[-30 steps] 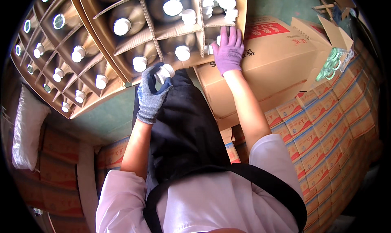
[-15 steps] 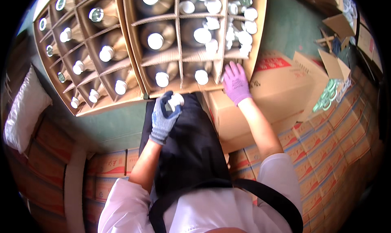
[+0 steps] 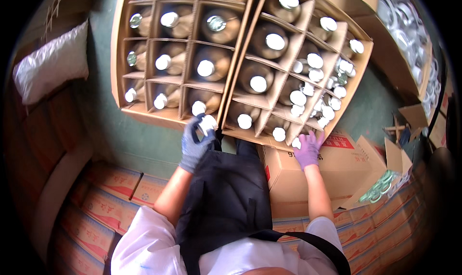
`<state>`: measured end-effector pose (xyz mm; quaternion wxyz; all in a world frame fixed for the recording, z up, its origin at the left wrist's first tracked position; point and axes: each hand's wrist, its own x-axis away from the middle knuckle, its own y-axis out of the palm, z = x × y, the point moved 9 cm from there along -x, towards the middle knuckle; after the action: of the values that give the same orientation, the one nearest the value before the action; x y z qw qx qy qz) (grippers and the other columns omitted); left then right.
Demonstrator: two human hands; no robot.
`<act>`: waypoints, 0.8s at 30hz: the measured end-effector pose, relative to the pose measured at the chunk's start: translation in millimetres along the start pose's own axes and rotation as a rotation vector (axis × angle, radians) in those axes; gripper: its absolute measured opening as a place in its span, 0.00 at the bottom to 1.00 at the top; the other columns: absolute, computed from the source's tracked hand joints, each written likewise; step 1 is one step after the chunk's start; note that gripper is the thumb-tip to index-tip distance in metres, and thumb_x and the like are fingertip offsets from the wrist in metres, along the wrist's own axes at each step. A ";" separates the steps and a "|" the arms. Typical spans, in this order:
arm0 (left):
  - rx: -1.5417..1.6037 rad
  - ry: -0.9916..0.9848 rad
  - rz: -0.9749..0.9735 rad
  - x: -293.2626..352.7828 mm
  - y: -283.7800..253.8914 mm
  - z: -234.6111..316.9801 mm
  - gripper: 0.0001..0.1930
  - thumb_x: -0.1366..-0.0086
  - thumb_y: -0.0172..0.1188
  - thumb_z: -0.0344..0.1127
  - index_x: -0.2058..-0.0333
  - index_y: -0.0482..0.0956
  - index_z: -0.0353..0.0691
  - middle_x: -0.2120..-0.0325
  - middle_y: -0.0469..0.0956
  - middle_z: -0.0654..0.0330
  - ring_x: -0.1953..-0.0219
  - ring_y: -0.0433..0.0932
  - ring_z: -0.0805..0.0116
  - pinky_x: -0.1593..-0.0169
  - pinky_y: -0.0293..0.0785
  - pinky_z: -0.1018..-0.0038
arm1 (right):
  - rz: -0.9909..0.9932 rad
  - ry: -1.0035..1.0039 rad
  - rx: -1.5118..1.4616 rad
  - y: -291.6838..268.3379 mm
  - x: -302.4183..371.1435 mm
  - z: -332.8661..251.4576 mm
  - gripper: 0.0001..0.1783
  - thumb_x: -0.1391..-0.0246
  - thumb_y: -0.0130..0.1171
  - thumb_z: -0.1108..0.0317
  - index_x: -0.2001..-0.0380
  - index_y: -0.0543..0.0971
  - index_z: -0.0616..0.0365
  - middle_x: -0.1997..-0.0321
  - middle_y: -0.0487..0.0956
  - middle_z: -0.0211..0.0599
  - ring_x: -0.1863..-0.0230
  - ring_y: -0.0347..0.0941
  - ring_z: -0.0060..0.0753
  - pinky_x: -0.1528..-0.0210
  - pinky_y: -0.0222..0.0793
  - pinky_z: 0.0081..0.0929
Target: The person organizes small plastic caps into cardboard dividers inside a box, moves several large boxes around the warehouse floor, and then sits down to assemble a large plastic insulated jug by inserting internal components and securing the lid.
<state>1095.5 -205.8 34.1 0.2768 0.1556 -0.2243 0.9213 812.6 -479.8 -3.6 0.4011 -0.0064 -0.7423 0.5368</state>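
Note:
My left hand (image 3: 194, 146), in a blue-grey glove, is closed around white caps (image 3: 207, 125) just off the front edge of the left carton (image 3: 159, 118). My right hand (image 3: 308, 151), in a purple glove, is at the near right corner of the right carton (image 3: 267, 139). A white cap (image 3: 296, 143) shows between its thumb and forefinger; the other fingers bend over the carton edge. Cardboard dividers part the large bottles in both cartons. Most bottles have white tops, such as this bottle (image 3: 206, 68); a few show clear greenish tops. Loose white caps (image 3: 328, 112) heap along the right carton's right side.
Below my right hand stands a closed brown carton (image 3: 317, 179). Beside it an open box holds green rings (image 3: 382, 186). At far right are clear and white plastic pieces (image 3: 402, 39). A silvery pillow-like bag (image 3: 53, 66) lies left. Printed cartons (image 3: 103, 198) are stacked around me.
The view has turned, so the cartons appear further right and tilted. My right hand has drawn back toward me, and a white cap now shows at its thumb. My left hand still holds caps.

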 end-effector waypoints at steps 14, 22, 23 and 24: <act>-0.605 0.326 0.463 -291.7 -137.0 125.3 0.19 0.46 0.61 0.38 0.56 0.73 0.38 0.61 0.75 0.47 0.57 0.74 0.49 0.52 0.70 0.62 | 0.880 -0.513 -0.121 -165.6 -290.1 -274.5 0.38 0.61 0.68 0.58 0.43 0.67 0.45 0.46 0.67 0.36 0.43 0.62 0.42 0.44 0.60 0.45; -1.267 0.118 0.175 -350.6 -207.8 30.9 0.23 0.40 0.58 0.43 0.49 0.69 0.39 0.65 0.76 0.51 0.60 0.77 0.52 0.53 0.72 0.61 | 0.562 -0.492 0.028 -128.2 -313.8 -291.9 0.45 0.50 0.53 0.38 0.35 0.55 0.48 0.29 0.51 0.47 0.28 0.42 0.52 0.31 0.28 0.60; -1.233 0.136 0.163 -360.1 -199.9 34.7 0.24 0.41 0.58 0.44 0.49 0.69 0.39 0.62 0.76 0.49 0.58 0.76 0.51 0.52 0.71 0.60 | 0.467 -0.409 0.182 -126.2 -319.3 -283.8 0.44 0.48 0.49 0.36 0.34 0.54 0.48 0.29 0.50 0.47 0.27 0.40 0.51 0.30 0.26 0.60; -1.196 0.151 0.145 -367.9 -191.2 33.7 0.25 0.41 0.58 0.44 0.48 0.69 0.38 0.60 0.76 0.47 0.55 0.76 0.50 0.52 0.71 0.59 | 0.359 -0.321 0.333 -127.2 -319.6 -279.1 0.44 0.46 0.45 0.35 0.33 0.54 0.48 0.28 0.49 0.46 0.27 0.39 0.50 0.30 0.25 0.60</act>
<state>1505.6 -241.9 -25.7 0.2679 -0.1082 -0.6928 0.6607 1251.0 -453.3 -61.2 0.1725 0.0132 -0.6848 0.7078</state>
